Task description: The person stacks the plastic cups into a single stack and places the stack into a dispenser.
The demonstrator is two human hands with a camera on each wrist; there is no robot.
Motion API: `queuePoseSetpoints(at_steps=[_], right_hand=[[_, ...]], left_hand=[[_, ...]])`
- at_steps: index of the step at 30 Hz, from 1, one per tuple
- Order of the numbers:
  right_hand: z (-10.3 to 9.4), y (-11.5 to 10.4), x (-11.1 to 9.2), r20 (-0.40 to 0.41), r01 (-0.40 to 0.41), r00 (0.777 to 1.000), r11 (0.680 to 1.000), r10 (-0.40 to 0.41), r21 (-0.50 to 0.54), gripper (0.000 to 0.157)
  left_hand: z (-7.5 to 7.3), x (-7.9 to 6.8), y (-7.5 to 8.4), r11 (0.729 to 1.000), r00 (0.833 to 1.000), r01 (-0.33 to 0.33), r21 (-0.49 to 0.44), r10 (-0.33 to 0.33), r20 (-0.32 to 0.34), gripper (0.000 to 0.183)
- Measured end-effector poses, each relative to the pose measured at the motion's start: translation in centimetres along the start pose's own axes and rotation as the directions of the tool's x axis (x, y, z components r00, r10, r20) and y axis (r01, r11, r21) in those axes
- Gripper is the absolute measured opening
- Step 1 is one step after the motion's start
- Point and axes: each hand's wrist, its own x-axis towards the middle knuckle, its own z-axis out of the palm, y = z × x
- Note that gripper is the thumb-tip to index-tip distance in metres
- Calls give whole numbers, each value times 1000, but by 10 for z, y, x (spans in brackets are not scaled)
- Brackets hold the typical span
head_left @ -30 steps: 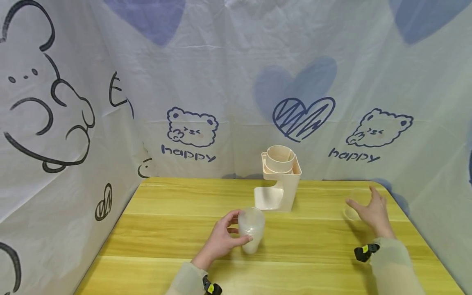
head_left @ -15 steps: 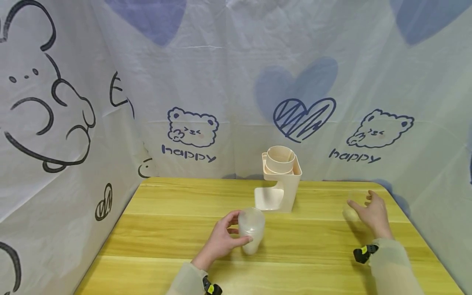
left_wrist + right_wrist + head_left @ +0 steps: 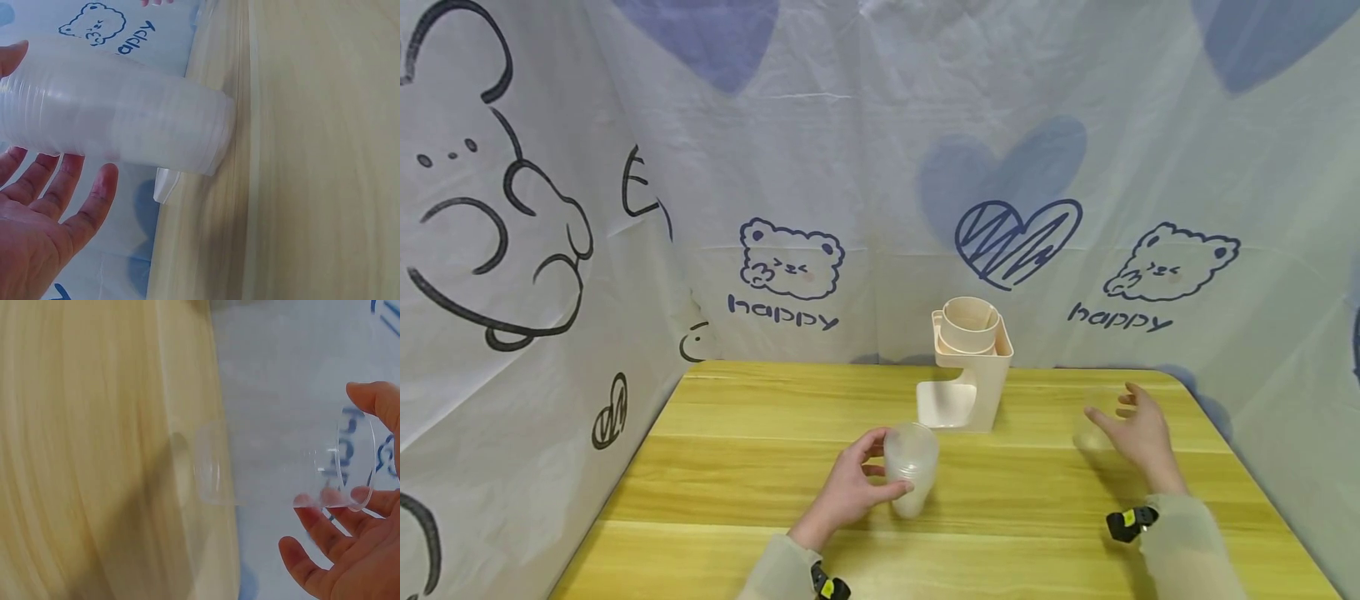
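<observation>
My left hand [image 3: 852, 483] holds a stack of nested clear plastic cups [image 3: 912, 467], thumb on the near side and fingers round the far side. In the left wrist view the stack [image 3: 125, 106] shows its ribbed rims beside the fingers, with its base at the tabletop. Over the right part of the table, my right hand [image 3: 1138, 433] holds a single clear plastic cup [image 3: 275, 462] near its rim, between thumb and fingers. That cup is faint and blurred in the head view.
A cream plastic stand [image 3: 992, 383] with a round cup-shaped holder [image 3: 970, 327] on top stands at the table's back edge, between the hands. Behind the wooden table [image 3: 760, 408] hangs a printed cloth [image 3: 880, 167], and more cloth closes off the left side.
My right hand has moved a little to the left with the single cup. The left hand and the stack of cups stay where they were.
</observation>
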Motion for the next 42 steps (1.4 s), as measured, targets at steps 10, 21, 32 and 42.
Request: queuePoseSetpoints(at_steps=[10,21,32,42], right_hand=[[17,-35,-17,-2,146,989,989,-146,30,89],[35,-68,-36,41,290,954,949,-297,123,81],[41,-105,-52,63,403,904,891,-423,207,77],[41,-130,-57,76,458,871,859,-485,229,78]], left_hand=[[-1,-1,3,1000,999,-8,22,7,43,64],[2,8,-35,1000,998,-21,15,20,58,70],[1,10,-36,999,996,-45,27,43,77,73],[2,10,-35,1000,998,-21,2,21,64,71]])
